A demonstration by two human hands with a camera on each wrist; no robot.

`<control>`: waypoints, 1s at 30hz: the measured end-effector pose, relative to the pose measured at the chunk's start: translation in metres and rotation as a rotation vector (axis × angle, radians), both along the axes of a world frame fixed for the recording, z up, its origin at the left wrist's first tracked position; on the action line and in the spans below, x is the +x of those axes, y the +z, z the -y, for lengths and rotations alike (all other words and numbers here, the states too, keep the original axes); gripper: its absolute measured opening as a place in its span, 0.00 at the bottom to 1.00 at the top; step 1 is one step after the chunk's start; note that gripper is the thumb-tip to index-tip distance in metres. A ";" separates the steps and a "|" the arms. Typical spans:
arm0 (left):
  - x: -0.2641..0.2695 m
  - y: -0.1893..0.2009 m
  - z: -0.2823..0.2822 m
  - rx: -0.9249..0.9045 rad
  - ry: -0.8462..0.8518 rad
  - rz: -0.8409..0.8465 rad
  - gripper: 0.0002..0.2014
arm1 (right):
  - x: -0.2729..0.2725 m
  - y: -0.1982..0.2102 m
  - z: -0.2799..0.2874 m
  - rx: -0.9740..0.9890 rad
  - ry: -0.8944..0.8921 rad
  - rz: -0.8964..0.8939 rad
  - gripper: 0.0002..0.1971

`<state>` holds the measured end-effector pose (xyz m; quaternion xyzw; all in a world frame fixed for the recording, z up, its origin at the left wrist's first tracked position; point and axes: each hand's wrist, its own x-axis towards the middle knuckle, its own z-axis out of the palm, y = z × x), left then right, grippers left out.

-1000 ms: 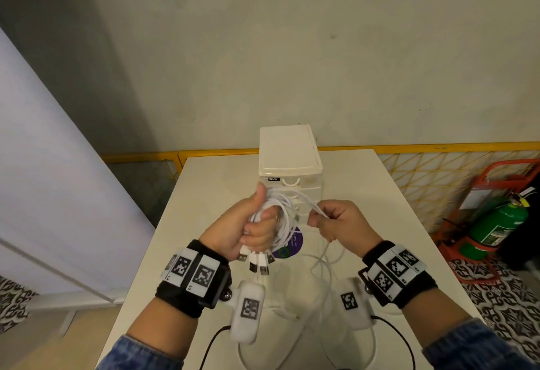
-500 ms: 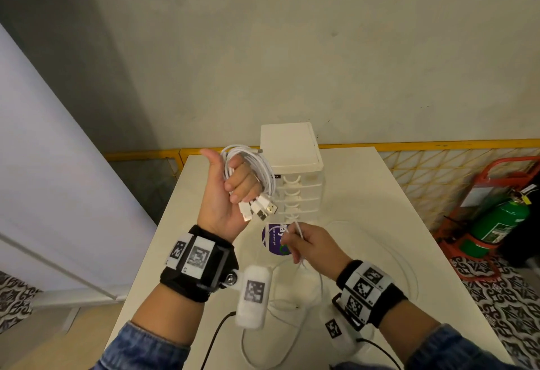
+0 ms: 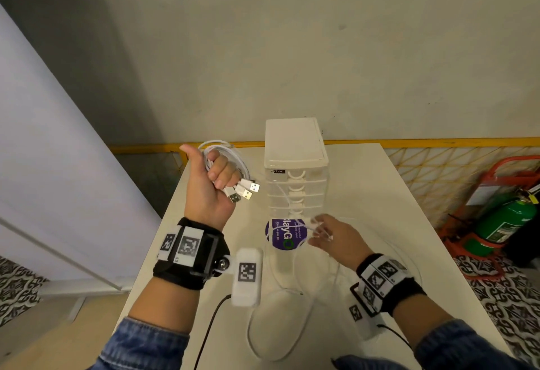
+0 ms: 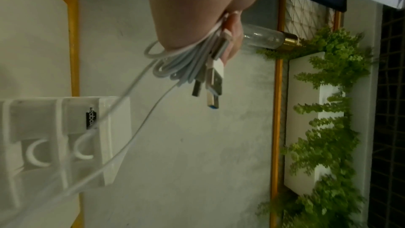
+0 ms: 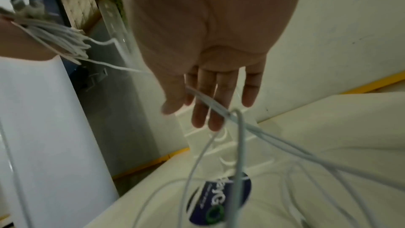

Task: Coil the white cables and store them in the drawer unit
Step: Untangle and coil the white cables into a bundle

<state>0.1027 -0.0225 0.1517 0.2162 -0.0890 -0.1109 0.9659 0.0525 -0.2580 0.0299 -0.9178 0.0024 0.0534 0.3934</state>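
My left hand point(image 3: 216, 182) is raised to the left of the white drawer unit point(image 3: 295, 147) and grips a coil of white cables point(image 3: 230, 159). Three USB plugs point(image 3: 245, 191) stick out below its fingers. The left wrist view shows the coil point(image 4: 181, 65) and two strands trailing down past the drawer unit point(image 4: 109, 145). My right hand point(image 3: 324, 232) is low in front of the unit with straight, spread fingers point(image 5: 219, 93). Cable strands point(image 5: 274, 138) run across those fingers. The remaining cable lies in loose loops point(image 3: 280, 325) on the white table point(image 3: 380, 194). All drawers look closed.
A round purple sticker point(image 3: 285, 233) lies at the foot of the unit. A green fire extinguisher point(image 3: 505, 223) in a red stand is on the floor to the right. A yellow rail runs behind the table, and a pale panel leans at the left.
My left hand has lifted the coil up and to the left. My right hand has dropped toward the table in front of the unit, and its fingers have straightened.
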 end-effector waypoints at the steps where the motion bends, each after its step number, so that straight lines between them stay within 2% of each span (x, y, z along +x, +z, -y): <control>1: -0.002 -0.001 0.005 0.023 -0.050 0.016 0.27 | 0.002 0.005 -0.001 0.052 -0.006 -0.012 0.35; 3: -0.007 -0.003 0.016 0.087 -0.165 0.040 0.27 | 0.006 0.018 -0.007 0.203 -0.064 0.046 0.56; 4: -0.010 -0.003 0.022 0.112 -0.228 0.051 0.27 | 0.008 0.025 -0.010 0.281 -0.069 0.117 0.61; 6: -0.017 -0.002 0.033 0.200 -0.313 0.087 0.26 | 0.012 0.041 -0.017 0.367 0.026 0.216 0.62; 7: -0.020 0.000 0.038 0.262 -0.322 0.098 0.26 | 0.012 0.049 -0.023 0.378 0.104 0.236 0.58; 9: -0.024 0.004 0.044 0.361 -0.307 0.104 0.26 | 0.009 0.061 -0.031 0.459 0.199 0.265 0.42; 11: -0.025 0.007 0.045 0.422 -0.274 0.102 0.26 | 0.005 0.076 -0.033 0.774 0.117 0.236 0.25; 13: -0.024 0.006 0.041 0.464 -0.254 0.086 0.26 | 0.003 0.088 -0.032 1.040 -0.029 0.125 0.21; 14: -0.023 0.004 0.038 0.481 -0.242 0.075 0.26 | 0.004 0.090 -0.031 1.064 -0.063 0.065 0.22; 17: -0.023 -0.003 0.034 0.516 -0.200 0.058 0.26 | 0.000 0.082 -0.036 0.854 0.000 -0.026 0.17; 20: -0.023 -0.005 0.032 0.521 -0.177 0.041 0.27 | -0.012 0.059 -0.037 0.743 0.101 0.099 0.13; 23: -0.025 -0.006 0.028 0.545 -0.213 0.036 0.28 | -0.012 0.053 -0.030 0.767 -0.041 0.208 0.12; 27: -0.034 -0.006 0.028 0.496 -0.389 0.085 0.28 | 0.001 0.057 -0.022 0.739 -0.252 0.435 0.11; 30: -0.036 -0.003 0.031 0.330 -0.473 0.120 0.28 | 0.004 0.050 -0.027 0.708 -0.207 0.400 0.12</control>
